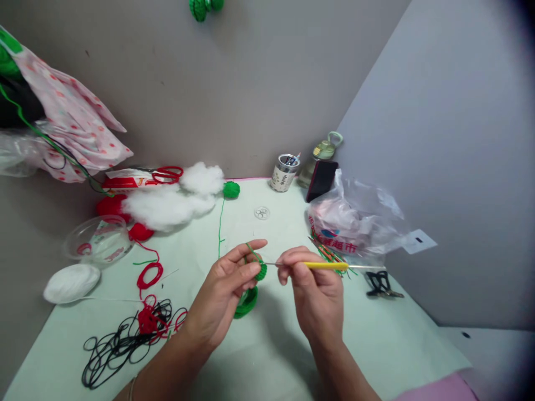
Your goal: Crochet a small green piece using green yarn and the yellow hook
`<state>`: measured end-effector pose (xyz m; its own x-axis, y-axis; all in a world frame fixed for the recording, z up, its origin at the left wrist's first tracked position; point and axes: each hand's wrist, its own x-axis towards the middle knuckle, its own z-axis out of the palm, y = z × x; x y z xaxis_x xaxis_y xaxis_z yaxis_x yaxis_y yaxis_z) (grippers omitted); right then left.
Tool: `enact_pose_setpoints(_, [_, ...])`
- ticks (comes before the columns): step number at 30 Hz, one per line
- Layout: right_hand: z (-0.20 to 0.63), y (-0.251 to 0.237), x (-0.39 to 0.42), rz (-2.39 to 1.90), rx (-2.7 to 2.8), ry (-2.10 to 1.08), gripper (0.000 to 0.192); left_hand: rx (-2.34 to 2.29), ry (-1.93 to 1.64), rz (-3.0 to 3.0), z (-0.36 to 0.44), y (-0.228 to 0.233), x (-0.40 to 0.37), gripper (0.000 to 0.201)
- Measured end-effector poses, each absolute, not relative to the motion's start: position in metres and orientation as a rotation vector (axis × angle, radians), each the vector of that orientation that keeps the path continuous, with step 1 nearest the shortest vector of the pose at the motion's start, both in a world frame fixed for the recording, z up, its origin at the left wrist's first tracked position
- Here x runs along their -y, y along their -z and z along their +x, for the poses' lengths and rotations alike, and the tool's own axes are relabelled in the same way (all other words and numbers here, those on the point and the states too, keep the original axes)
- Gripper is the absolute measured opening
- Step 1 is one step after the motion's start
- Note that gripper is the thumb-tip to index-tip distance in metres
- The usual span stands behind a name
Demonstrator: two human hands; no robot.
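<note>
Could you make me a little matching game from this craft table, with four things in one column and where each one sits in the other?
Things:
1. crochet hook
2. green crochet piece
3. white stuffing
4. black cord

Places:
A. tangled on the table, near left
B. pinched in the left hand
C. heaped at the back left by the wall
D. held in the right hand

Pairs: 1-D, 2-B, 3-C, 4-A

red characters "海市" on clear plastic bag (355,223), other print unreadable
</note>
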<state>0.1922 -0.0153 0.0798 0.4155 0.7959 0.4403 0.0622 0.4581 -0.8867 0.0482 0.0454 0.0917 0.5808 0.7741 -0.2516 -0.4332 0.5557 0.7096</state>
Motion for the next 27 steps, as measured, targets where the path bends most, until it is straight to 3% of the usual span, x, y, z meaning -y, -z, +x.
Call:
enact_pose_setpoints(4, [0.19, -0.081, 0.014, -1.067, 1.109, -0.527, 0.015, -0.619, -0.777, 0.815, 0.048, -0.09, -0.041, 0.036])
enact_pose_setpoints(12, [0.196, -0.078, 0.013, -0.972, 0.937, -0.757, 0.021, -0.697, -0.812, 0.91, 0.045, -0.092, -0.042, 0.032])
enact_pose_setpoints(16, [0.194, -0.084, 0.019, -1.046, 1.12, -0.57, 0.021, -0.757, -0.848, 1.029, 0.045, -0.09, -0.043, 0.031])
enact_pose_setpoints(20, [0.192, -0.08, 0.022, -1.123, 1.489, -0.184, 0.027, -0.86, -0.945, 1.158, 0.047, -0.088, -0.038, 0.032])
enact_pose_setpoints(24, [0.189, -0.067, 0.025, -1.219, 1.642, 0.158, 0.04, -0.801, -0.925, 0.95, 0.051, -0.089, -0.034, 0.049])
enact_pose_setpoints(27, [0.19, -0.066, 0.025, -1.195, 1.461, 0.003, 0.035, -0.624, -0.735, 0.662, 0.051, -0.092, -0.036, 0.055])
